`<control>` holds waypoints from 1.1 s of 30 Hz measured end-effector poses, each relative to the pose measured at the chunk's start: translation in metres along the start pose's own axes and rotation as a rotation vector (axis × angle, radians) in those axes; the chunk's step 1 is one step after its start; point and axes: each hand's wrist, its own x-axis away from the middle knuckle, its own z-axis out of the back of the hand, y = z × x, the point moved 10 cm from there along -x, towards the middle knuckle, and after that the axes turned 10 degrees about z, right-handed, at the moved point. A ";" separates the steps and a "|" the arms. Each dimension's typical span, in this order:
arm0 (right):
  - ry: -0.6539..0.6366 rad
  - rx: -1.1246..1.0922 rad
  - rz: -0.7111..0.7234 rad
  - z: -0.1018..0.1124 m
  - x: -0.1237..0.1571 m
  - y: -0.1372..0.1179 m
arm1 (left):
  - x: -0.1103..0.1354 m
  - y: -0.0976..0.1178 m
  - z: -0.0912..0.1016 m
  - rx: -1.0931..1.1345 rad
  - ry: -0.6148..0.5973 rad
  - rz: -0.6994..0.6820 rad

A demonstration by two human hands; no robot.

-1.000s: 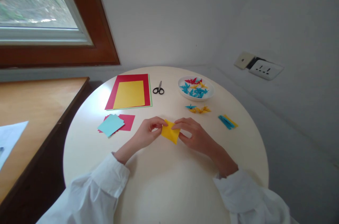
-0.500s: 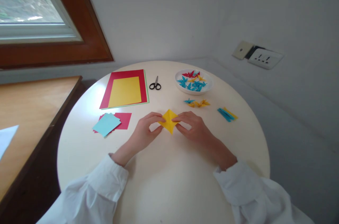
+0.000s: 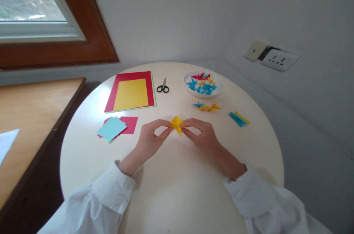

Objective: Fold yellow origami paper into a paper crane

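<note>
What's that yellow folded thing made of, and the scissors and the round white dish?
Yellow piece: paper, fairly matte; it's thin, with creases and sharp points. Scissors: blades probably metal, being grey and slim; black handle loops, likely plastic. White dish: smooth and evenly coloured, maybe plastic, but ceramic is possible.

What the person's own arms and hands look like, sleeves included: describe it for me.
The left sleeve and right sleeve are white, loose and creased, with broad cuffs that stop short of the hands. The left hand and right hand are bare: no gloves, rings or watch show, and no markings can be made out.
</note>
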 end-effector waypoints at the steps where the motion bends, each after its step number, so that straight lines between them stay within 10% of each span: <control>1: 0.010 -0.002 -0.016 0.000 0.000 0.001 | 0.000 0.000 0.000 -0.002 0.001 0.006; 14: 0.219 -0.279 -0.240 -0.002 0.011 0.021 | 0.004 -0.002 0.001 0.205 0.067 0.071; 33: 0.183 -0.402 -0.355 -0.013 0.016 0.041 | 0.003 -0.015 0.005 0.141 0.104 0.193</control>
